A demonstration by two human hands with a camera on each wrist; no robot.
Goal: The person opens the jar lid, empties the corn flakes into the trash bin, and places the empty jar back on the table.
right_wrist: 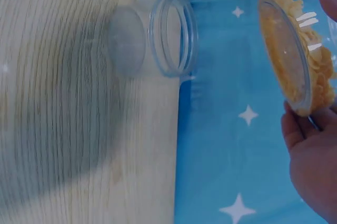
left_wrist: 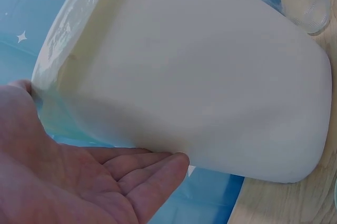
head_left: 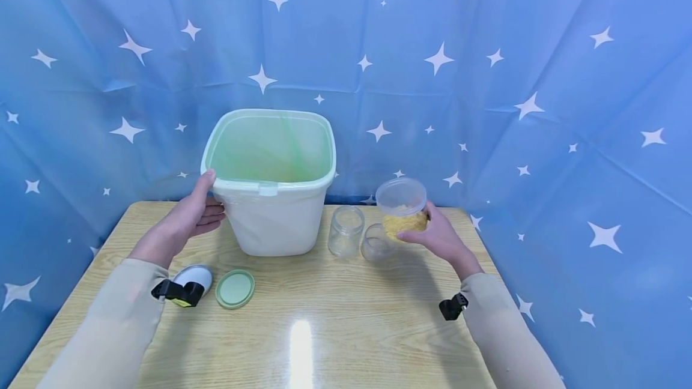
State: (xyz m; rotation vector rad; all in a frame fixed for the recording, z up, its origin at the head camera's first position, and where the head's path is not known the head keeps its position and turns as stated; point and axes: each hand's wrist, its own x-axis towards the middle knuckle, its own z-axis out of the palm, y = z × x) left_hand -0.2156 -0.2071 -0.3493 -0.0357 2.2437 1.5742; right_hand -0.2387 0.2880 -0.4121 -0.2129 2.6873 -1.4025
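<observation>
So the right hand (head_left: 440,234) over there's got thumb and fingers wrapped round a jar of yellow flakes (head_left: 404,222), right of centre in the head view, gripped low with its top poking up clear of the fingers. Left hand (head_left: 186,219) is holding the white bin (head_left: 273,221) by its rim, left of centre, fingers along the outer wall
</observation>
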